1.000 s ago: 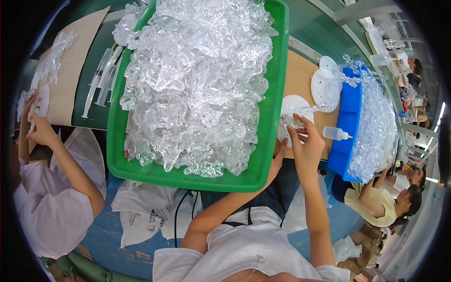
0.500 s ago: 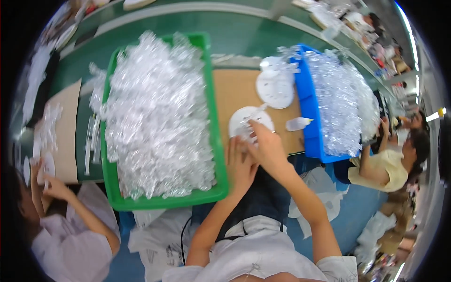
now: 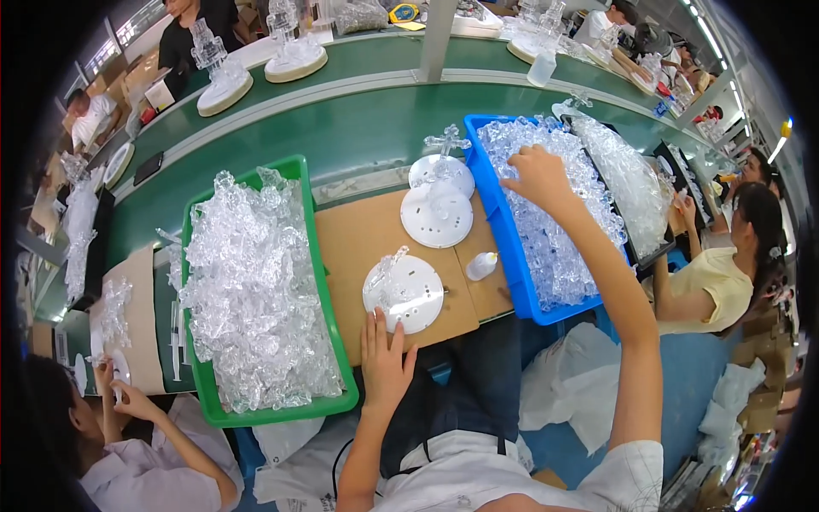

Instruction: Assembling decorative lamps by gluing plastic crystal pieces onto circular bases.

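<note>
In the head view, we look down on a green work surface (image 3: 367,119) partly covered by a flat sheet of brown cardboard (image 3: 354,226). Near the middle of the cardboard lies a round, flat, white disc with small dark holes (image 3: 424,300). A clear, knobbly plastic piece (image 3: 394,275) sits on the disc's left half.

Our left hand (image 3: 388,365) is open, palm down, its fingers stretched out and their tips touching the disc's near edge. Our right hand (image 3: 539,181) reaches over the left part of a long blue plastic bin (image 3: 502,229), its fingers bent downward; we cannot tell whether they grip anything. The bin is heaped with small clear plastic pieces (image 3: 550,256).

Between the disc and the blue bin, we find a small white squeeze bottle (image 3: 480,267). Farther off, beside the bin's far left corner, two more white discs (image 3: 433,224) overlap, and a clear cross-shaped plastic piece (image 3: 447,141) stands at the farther one.

To the left of the cardboard is a green plastic bin (image 3: 324,299) piled high with larger clear plastic pieces (image 3: 247,299). Right of the blue bin, we see a black tray of clear pieces (image 3: 623,179).

At far left, a co-worker in a white shirt (image 3: 162,469) handles another white disc (image 3: 121,367); at right sits a co-worker in a pale yellow shirt (image 3: 704,286).
</note>
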The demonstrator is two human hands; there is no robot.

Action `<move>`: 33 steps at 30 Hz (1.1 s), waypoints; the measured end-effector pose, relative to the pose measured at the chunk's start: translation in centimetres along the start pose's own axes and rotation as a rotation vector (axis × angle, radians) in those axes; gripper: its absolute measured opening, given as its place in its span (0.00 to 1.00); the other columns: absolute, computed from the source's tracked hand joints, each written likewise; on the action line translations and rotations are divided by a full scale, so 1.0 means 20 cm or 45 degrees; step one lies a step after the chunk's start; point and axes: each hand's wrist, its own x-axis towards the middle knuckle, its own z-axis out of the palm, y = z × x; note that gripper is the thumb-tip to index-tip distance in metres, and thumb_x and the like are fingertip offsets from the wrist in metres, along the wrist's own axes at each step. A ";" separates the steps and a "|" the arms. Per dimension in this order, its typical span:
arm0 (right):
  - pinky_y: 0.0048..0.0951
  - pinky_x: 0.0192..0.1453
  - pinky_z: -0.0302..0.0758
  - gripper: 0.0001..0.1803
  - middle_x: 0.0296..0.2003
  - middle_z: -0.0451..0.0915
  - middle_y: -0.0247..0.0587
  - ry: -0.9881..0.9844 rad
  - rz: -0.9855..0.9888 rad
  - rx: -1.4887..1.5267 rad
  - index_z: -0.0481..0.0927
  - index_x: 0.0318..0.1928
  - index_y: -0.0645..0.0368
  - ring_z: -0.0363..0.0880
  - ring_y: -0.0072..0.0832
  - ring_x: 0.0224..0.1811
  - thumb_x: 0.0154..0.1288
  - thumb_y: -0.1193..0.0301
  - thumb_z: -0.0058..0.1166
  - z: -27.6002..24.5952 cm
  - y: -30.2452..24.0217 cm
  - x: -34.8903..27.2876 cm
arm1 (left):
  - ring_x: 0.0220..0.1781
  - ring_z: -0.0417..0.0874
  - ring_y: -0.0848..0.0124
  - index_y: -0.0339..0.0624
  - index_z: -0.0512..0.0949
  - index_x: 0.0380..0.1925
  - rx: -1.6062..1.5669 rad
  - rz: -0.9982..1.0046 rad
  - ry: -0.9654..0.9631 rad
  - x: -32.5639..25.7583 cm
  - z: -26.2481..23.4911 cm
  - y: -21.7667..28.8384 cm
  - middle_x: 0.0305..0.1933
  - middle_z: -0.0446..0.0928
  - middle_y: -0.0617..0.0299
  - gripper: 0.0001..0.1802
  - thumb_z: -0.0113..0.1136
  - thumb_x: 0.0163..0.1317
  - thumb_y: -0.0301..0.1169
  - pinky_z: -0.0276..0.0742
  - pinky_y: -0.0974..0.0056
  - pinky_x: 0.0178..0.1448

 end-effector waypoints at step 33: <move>0.43 0.29 0.73 0.15 0.19 0.76 0.51 -0.370 -0.094 0.862 0.75 0.24 0.63 0.77 0.47 0.24 0.56 0.62 0.52 -0.03 -0.93 -0.45 | 0.72 0.54 0.43 0.34 0.65 0.59 -0.325 -0.060 0.163 0.00 0.03 -0.01 0.71 0.53 0.40 0.30 0.61 0.58 0.34 0.52 0.44 0.70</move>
